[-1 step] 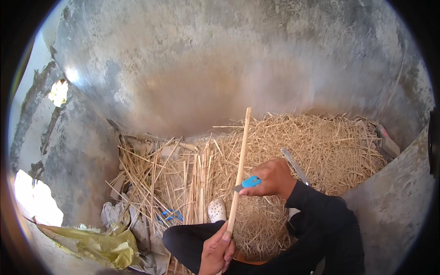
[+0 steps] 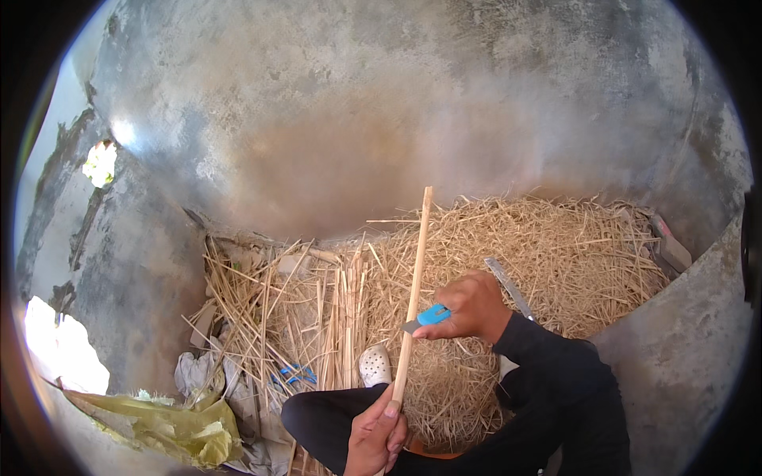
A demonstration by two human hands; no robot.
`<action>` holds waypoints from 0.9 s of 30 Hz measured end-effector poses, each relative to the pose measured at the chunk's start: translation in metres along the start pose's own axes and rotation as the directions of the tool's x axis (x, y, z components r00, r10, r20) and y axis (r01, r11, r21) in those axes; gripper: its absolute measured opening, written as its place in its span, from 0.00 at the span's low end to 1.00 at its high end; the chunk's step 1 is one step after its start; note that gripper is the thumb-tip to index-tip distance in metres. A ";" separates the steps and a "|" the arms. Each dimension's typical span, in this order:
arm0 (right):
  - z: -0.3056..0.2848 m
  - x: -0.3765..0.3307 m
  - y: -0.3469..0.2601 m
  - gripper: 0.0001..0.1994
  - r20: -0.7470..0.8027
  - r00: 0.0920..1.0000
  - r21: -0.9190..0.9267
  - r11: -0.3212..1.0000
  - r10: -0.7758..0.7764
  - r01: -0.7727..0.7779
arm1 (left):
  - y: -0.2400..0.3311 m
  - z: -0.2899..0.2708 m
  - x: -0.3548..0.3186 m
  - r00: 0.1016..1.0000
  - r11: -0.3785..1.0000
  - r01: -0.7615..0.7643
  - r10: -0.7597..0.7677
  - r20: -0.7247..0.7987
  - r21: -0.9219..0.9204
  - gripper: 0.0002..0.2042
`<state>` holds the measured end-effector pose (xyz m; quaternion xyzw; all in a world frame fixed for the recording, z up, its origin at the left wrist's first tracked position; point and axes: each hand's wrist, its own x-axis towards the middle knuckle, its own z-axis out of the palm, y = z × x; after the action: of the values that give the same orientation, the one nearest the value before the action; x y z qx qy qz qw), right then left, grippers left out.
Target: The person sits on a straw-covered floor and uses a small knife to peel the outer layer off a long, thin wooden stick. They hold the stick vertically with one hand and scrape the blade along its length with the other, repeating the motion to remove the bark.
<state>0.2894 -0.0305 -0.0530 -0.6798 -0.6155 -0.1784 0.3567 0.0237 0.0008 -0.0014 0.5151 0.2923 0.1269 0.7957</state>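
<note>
A long pale strip of wood or bamboo [image 2: 418, 278] slants up and away in front of me. Its near end is in my left hand [image 2: 373, 432], fingers wrapped round it and thumb on top. Farther along it, my right hand [image 2: 470, 308] grips a blue utility knife [image 2: 434, 315]. The knife's grey blade [image 2: 410, 326] lies against the strip at about its middle, its tip pointing left. Behind my right hand a long metal blade [image 2: 509, 285] rests on the shavings.
A heap of curly shavings [image 2: 556, 254] spreads at the right, and several split strips [image 2: 345, 317] lie at the left. Blue-handled scissors [image 2: 295, 374] lie among them. A yellow-green sheet [image 2: 175, 424] is at the lower left. A grey wall [image 2: 381, 143] rises behind.
</note>
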 end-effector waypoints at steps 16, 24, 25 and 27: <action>0.002 -0.006 0.127 0.32 -0.157 0.790 -0.051 0.794 0.593 -0.606 | -0.016 0.006 -0.024 0.991 0.992 0.128 -0.128 0.034 0.012 0.22; -0.011 -0.007 0.073 0.35 -0.035 0.831 -0.009 0.831 0.555 -0.556 | -0.009 -0.015 -0.010 0.996 0.996 0.088 -0.089 -0.015 -0.033 0.22; -0.009 -0.009 0.059 0.35 0.012 0.833 0.075 0.830 0.553 -0.553 | -0.008 -0.021 -0.007 0.997 0.993 0.077 -0.079 -0.011 -0.087 0.22; 0.003 -0.017 0.030 0.35 -0.031 0.962 0.070 0.960 0.273 -0.270 | -0.006 -0.025 -0.003 0.998 0.985 0.059 -0.060 -0.001 -0.162 0.21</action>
<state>0.3145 -0.0401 -0.0744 -0.7420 -0.5147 -0.1211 0.4121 0.0060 0.0150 -0.0129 0.4395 0.2987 0.1278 0.8374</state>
